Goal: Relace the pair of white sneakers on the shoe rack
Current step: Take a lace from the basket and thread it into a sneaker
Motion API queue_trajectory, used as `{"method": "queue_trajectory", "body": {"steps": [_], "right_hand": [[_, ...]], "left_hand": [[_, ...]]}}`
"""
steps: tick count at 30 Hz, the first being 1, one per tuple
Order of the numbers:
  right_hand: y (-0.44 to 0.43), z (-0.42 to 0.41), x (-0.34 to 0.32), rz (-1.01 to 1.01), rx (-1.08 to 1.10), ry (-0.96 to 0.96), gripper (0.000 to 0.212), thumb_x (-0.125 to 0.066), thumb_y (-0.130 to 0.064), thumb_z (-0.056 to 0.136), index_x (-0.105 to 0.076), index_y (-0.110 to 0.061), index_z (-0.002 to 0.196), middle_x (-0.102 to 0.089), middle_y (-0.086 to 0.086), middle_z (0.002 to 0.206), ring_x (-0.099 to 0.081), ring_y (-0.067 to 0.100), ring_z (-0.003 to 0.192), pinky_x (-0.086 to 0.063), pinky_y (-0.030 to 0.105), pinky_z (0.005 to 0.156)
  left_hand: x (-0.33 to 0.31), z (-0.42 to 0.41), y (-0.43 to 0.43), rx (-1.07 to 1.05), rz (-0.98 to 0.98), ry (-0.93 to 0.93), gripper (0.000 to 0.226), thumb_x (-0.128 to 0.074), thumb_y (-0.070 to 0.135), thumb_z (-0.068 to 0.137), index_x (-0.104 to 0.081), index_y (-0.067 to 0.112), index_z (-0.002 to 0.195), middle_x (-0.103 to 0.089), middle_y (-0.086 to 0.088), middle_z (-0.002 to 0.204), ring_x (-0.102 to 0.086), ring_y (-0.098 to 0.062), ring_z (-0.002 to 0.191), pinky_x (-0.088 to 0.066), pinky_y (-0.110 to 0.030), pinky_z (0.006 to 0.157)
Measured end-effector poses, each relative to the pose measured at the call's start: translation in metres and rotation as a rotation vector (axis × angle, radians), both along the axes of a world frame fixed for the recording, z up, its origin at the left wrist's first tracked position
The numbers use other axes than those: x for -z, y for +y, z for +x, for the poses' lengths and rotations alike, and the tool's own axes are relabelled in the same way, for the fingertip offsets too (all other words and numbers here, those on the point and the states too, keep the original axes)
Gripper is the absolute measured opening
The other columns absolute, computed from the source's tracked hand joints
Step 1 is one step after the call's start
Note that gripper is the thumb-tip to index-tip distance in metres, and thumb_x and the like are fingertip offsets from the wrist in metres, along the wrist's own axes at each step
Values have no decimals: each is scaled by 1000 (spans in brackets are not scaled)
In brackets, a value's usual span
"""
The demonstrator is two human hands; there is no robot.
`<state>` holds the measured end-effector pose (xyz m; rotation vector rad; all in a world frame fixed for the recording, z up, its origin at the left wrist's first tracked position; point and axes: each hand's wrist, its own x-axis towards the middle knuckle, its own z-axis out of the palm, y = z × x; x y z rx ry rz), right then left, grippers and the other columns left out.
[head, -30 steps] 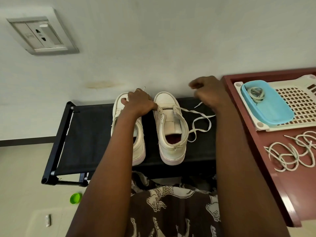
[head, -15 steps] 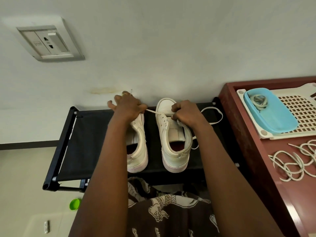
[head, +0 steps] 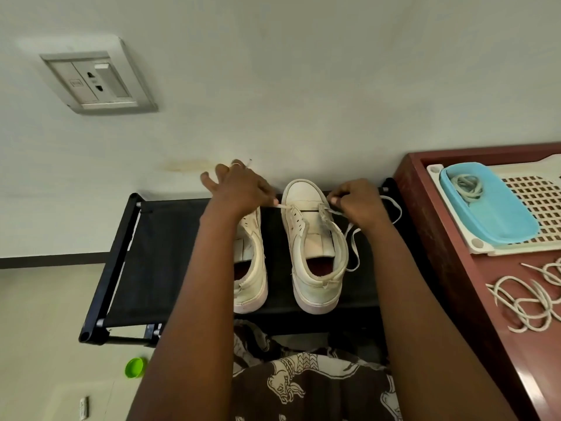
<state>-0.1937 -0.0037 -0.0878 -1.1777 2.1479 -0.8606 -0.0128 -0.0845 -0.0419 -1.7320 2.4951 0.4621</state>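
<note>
left sneaker and right sneaker stand side by side on the shoe rack, toes at its back edge; left grip pinches one lace end, other fingers spread; right grip pinches the lace at the right sneaker's front eyelets; slack trails on the rack

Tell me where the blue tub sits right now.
In the head view, the blue tub lies far right on the white perforated tray atop the red-brown table, right of the shoe rack, with a coiled lace inside it.
</note>
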Motion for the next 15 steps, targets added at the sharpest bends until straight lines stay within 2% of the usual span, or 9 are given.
{"method": "queue_trajectory", "body": {"steps": [3,6,11,15], "right_hand": [[1,6,2,54,-72,10,13,-68,-7,82,-74,-4,94,-71,12,95,-60,14,83,-42,20,77],[0,6,1,51,-54,37,8,-67,-7,83,-73,-4,88,-71,12,92,-58,14,78,-40,20,72],[1,6,1,54,-129,164,14,-55,-5,90,-67,1,95,-67,14,102,-60,26,98,-44,29,84],[1,3,1,80,-129,150,16,-62,-8,88,-72,-2,99,-70,13,102,-62,23,96,-42,24,80]], "left_hand": [[8,-12,8,69,33,6,25,-69,51,75,-70,36,97,-41,-2,125,-25,-29,128,-3,-54,110],[13,-15,9,74,42,32,22,-68,49,78,-71,36,95,-42,-2,123,-27,-28,127,-4,-53,110],[16,-16,10,80,54,54,15,-64,44,83,-68,35,95,-42,-2,123,-27,-28,129,-5,-54,110],[17,-15,6,73,91,38,21,-56,49,87,-67,34,96,-43,-5,127,-28,-32,129,-12,-51,108]]}}
